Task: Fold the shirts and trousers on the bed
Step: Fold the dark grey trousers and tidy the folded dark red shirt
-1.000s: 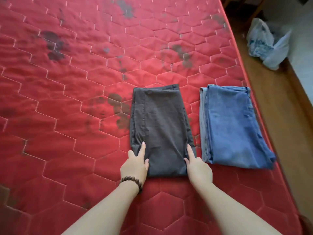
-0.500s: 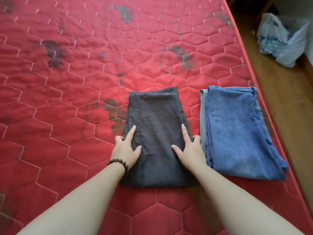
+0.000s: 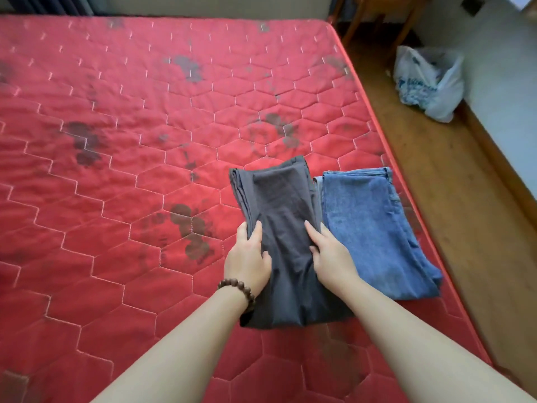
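1. We face a red quilted bed [image 3: 116,199]; folded jeans [image 3: 374,228] lie near its right edge.
2. Our left hand [image 3: 247,260] grips the grey trousers [image 3: 282,228] at their left edge, thumb on top; our right hand [image 3: 331,257] presses them with nearly straight fingers, probably to keep the fold together.
3. The trousers lie between our hands, their right edge touching the jeans.

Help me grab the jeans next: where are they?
The folded blue jeans lie near the mattress's right edge, right beside the grey trousers.
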{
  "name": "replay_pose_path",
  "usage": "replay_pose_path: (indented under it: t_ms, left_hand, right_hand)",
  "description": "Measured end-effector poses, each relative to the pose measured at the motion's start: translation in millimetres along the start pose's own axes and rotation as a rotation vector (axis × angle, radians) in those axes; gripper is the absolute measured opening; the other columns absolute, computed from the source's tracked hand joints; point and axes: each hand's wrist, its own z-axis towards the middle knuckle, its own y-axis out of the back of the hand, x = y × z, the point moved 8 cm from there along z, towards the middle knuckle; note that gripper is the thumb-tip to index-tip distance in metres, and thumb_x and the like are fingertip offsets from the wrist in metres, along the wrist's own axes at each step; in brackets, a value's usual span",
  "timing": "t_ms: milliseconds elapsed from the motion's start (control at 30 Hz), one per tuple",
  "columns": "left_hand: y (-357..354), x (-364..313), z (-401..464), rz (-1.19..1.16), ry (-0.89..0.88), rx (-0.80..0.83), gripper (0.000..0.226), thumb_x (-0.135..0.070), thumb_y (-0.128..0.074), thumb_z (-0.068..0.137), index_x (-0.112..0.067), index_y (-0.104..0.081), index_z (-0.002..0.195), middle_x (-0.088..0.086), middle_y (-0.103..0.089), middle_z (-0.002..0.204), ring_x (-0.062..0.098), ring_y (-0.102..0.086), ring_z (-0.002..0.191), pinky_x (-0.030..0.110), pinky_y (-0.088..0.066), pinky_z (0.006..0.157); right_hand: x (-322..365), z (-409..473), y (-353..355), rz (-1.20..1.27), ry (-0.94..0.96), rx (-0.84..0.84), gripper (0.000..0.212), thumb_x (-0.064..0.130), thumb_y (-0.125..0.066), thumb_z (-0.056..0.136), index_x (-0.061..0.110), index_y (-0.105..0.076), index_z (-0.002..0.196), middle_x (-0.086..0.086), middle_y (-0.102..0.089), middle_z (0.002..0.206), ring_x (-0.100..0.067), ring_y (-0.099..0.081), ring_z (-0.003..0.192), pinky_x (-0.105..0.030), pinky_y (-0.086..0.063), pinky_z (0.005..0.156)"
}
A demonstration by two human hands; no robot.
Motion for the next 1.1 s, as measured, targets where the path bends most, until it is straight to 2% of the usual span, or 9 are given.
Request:
replay_pose_path:
  t_ms: [100,200,267,467,633,800,967,1033,1100]
  left_hand:
    - [-5,-48,-1,-0.044,-0.057,-0.011,0.065,-0.019,-0.051,0.091,-0.022,-0.025,0.150,0.007,-0.010,0.160,0.030,-0.050,0.123,0.033,-0.044,0.095]
    - [-22,-100,1,-0.059,-0.105,-0.010,0.065,-0.020,-0.050,0.091,-0.023,-0.024,0.150,0.006,-0.009,0.160,0.029,-0.051,0.122,0.033,-0.044,0.094]
    - [-41,-127,5,-0.061,-0.125,-0.003,0.066,-0.021,-0.050,0.091,-0.024,-0.024,0.151,0.005,-0.008,0.160,0.029,-0.052,0.121,0.033,-0.045,0.092]
    - [-107,-169,22,-0.071,-0.103,-0.029,0.066,-0.026,-0.053,0.091,-0.030,-0.024,0.150,0.002,-0.011,0.159,0.028,-0.055,0.117,0.034,-0.048,0.090]
    - [-177,-134,24,0.021,0.116,0.048,0.061,-0.035,-0.050,0.093,-0.039,-0.022,0.147,0.001,-0.006,0.157,0.029,-0.063,0.102,0.036,-0.051,0.084]
    - [-175,-131,22,-0.050,0.122,-0.136,0.048,-0.017,-0.055,0.092,-0.022,-0.047,0.140,0.007,-0.033,0.150,0.033,-0.064,0.099,0.036,-0.051,0.079]
    - [-157,-141,15,-0.013,0.056,-0.339,0.040,0.001,-0.067,0.080,-0.011,-0.066,0.118,0.010,-0.055,0.132,0.033,-0.067,0.066,0.035,-0.050,0.053]
    - [-163,-129,16,-0.013,0.133,-0.320,0.043,-0.009,-0.066,0.084,-0.017,-0.060,0.126,0.011,-0.048,0.137,0.036,-0.066,0.079,0.038,-0.052,0.063]
    - [-168,-112,20,-0.019,0.214,-0.267,0.061,-0.030,-0.067,0.085,-0.021,-0.043,0.140,0.016,-0.036,0.144,0.035,-0.052,0.117,0.044,-0.045,0.093]
  right_hand:
    - [-23,-7,49,-0.006,-0.011,-0.065,0.058,0.008,-0.044,0.095,0.030,-0.033,0.147,0.003,-0.027,0.157,-0.024,-0.044,0.132,-0.032,-0.041,0.100]
    - [-58,-11,95,-0.005,-0.023,-0.112,0.057,0.005,-0.047,0.094,0.026,-0.036,0.146,0.003,-0.030,0.155,-0.022,-0.041,0.134,-0.025,-0.034,0.101]
    - [-85,-9,117,-0.033,-0.035,-0.108,0.058,0.005,-0.048,0.094,0.026,-0.035,0.147,0.002,-0.029,0.156,-0.020,-0.037,0.137,-0.021,-0.032,0.100]
    - [-178,3,144,-0.028,-0.059,-0.054,0.057,0.013,-0.050,0.096,0.030,-0.031,0.148,-0.004,-0.024,0.158,-0.022,-0.034,0.140,-0.026,-0.029,0.108]
    - [-244,11,112,-0.009,-0.102,0.185,0.064,0.029,-0.052,0.097,0.031,-0.018,0.152,0.010,0.009,0.161,-0.014,-0.031,0.140,-0.027,-0.031,0.106]
    - [-261,19,97,0.104,-0.083,0.148,0.061,0.010,-0.051,0.096,0.027,-0.027,0.150,0.010,-0.003,0.161,-0.012,-0.023,0.144,-0.014,-0.018,0.108]
    - [-254,19,89,0.170,-0.002,0.093,0.055,0.003,-0.048,0.096,0.025,-0.037,0.146,0.015,-0.013,0.156,-0.012,-0.023,0.144,-0.012,-0.014,0.110]
    - [-256,18,89,0.129,-0.002,0.078,0.059,0.011,-0.052,0.096,0.032,-0.032,0.147,0.020,-0.008,0.152,-0.016,-0.026,0.143,-0.018,-0.018,0.113]
    - [-261,21,102,0.012,-0.033,-0.020,0.070,0.031,-0.060,0.092,0.038,-0.020,0.149,0.011,-0.003,0.159,-0.022,-0.030,0.138,-0.030,-0.024,0.113]
